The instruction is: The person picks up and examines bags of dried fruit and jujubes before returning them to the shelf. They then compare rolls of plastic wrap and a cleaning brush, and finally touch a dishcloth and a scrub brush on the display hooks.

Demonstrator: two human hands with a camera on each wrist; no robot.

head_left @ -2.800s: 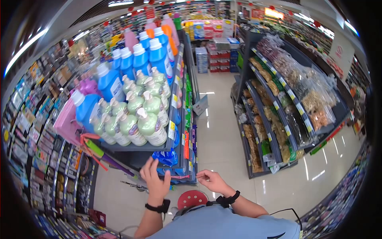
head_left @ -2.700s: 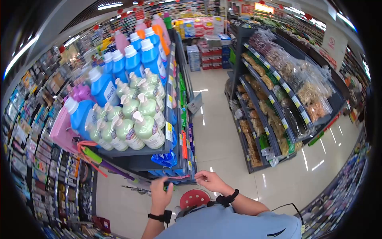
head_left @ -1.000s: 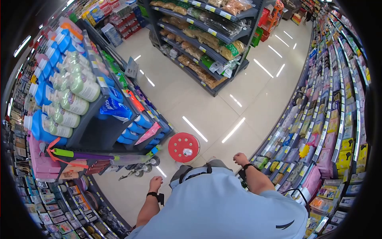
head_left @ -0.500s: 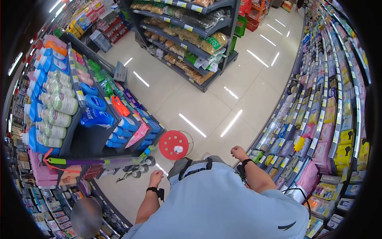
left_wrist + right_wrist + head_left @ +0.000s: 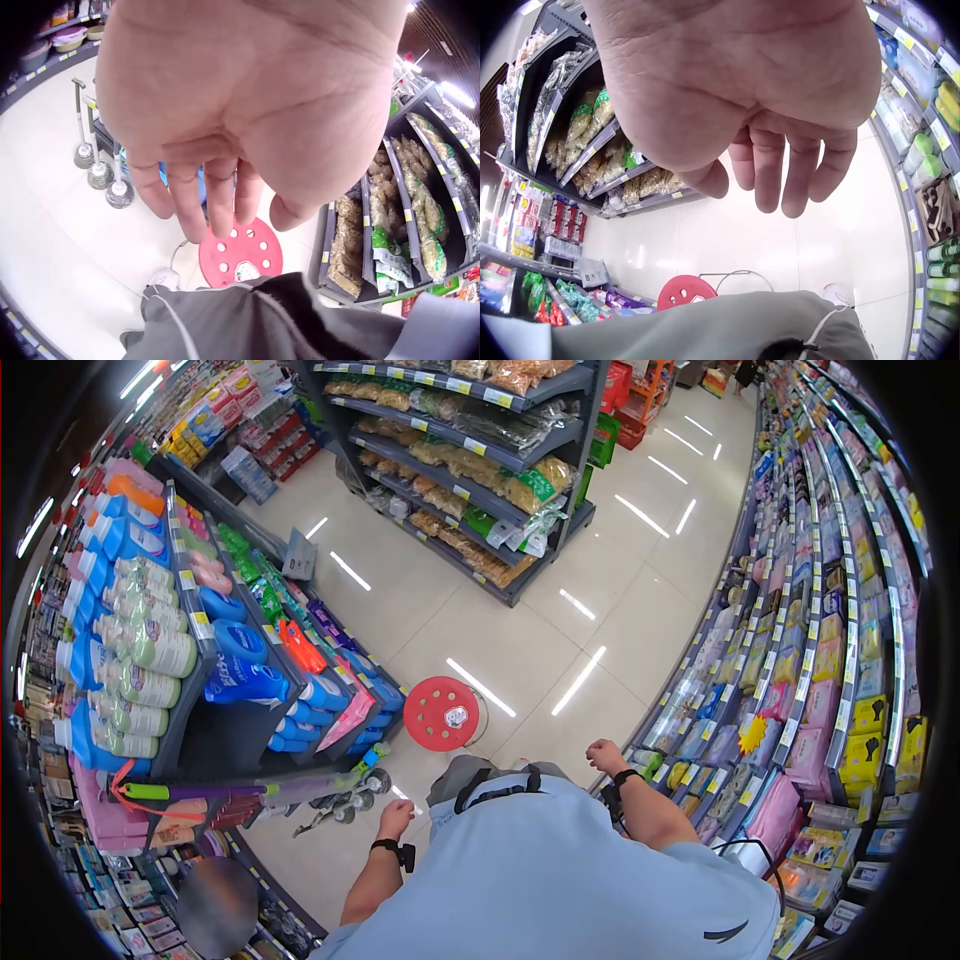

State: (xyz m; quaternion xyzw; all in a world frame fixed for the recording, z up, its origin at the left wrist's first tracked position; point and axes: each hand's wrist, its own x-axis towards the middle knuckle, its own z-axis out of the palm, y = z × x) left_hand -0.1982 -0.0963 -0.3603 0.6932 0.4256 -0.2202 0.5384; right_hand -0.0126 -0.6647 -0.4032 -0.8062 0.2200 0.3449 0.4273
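My left hand (image 5: 397,818) hangs beside the body, left of the waist, with nothing in it. Its fingers droop loosely in the left wrist view, over a red round stool top (image 5: 241,253) with holes. Out to the other side, my right hand (image 5: 604,757) is raised near the packed shelves, also holding nothing. In the right wrist view its fingers (image 5: 799,176) are relaxed and slightly bent above the pale floor. The red stool (image 5: 440,714) stands on the floor ahead of the legs, apart from both hands.
Green pump bottles (image 5: 160,650) and blue jugs (image 5: 130,540) crowd the left rack, with a blue pouch (image 5: 245,680) below. A dried-goods rack (image 5: 480,480) stands ahead. Packed shelves (image 5: 800,690) curve along the right. Wheels (image 5: 345,805) sit low beside the left rack.
The view has turned right and down. My left hand has dropped from near the blue pouch at the left rack, and my right hand has moved out towards the right shelves.
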